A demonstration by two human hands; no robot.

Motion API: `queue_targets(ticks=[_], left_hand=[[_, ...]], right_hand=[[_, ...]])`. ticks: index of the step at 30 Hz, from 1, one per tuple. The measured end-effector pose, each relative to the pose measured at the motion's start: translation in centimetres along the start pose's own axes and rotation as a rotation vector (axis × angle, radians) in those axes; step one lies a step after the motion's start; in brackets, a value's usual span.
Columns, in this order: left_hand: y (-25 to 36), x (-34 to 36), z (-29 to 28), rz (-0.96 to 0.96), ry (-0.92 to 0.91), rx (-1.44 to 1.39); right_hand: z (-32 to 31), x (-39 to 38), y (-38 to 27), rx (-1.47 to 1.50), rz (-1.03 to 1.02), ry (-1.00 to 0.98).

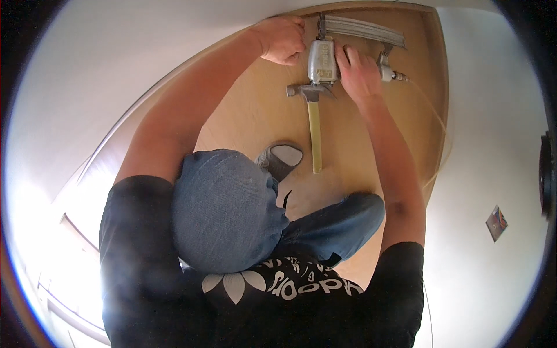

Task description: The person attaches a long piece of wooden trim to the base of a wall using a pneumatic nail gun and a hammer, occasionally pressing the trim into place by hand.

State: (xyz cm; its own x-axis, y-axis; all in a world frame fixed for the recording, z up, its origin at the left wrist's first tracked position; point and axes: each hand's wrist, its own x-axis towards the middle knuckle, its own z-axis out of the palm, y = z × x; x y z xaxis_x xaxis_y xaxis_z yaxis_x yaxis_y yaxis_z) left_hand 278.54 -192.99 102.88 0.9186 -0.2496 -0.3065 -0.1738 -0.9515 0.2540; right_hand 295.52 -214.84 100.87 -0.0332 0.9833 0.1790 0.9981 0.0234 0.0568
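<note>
An air nail gun (322, 62) with a silver body lies on its side on the wooden floor. Its long metal magazine (365, 30) stretches to the right along the far edge. My right hand (360, 72) is closed over the gun's handle, between the body and the hose fitting (399, 76). To the left of the gun's nose is my left hand (283, 40), its fingers curled in by the strip at the wall; whatever they pinch is hidden. A claw hammer (315, 127) with a yellow handle lies just below the gun, its head close against the gun's body.
A thin air hose (435, 113) runs from the fitting down the right side. Wooden trim (444, 75) borders the floor against white walls. My bent knee (226, 209) and shod foot (281, 160) take up the near floor. An open wall box (496, 224) shows wires.
</note>
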Motion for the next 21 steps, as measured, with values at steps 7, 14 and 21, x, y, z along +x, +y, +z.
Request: queue_targets(ticks=[7, 14, 21], left_hand=[[0.1, 0.8, 0.2, 0.023, -0.004, 0.108], [-0.6, -0.2, 2.3, -0.001, 0.075, -0.007], [-0.2, 1.7, 0.6, 0.045, 0.020, 0.052]], right_hand=[[-1.0, -0.6, 0.5, -0.059, -0.003, -0.051], [-11.7, -2.1, -1.5, 0.905, 0.842, -0.326], [-6.2, -3.2, -3.8, 2.368, 1.488, 0.169]])
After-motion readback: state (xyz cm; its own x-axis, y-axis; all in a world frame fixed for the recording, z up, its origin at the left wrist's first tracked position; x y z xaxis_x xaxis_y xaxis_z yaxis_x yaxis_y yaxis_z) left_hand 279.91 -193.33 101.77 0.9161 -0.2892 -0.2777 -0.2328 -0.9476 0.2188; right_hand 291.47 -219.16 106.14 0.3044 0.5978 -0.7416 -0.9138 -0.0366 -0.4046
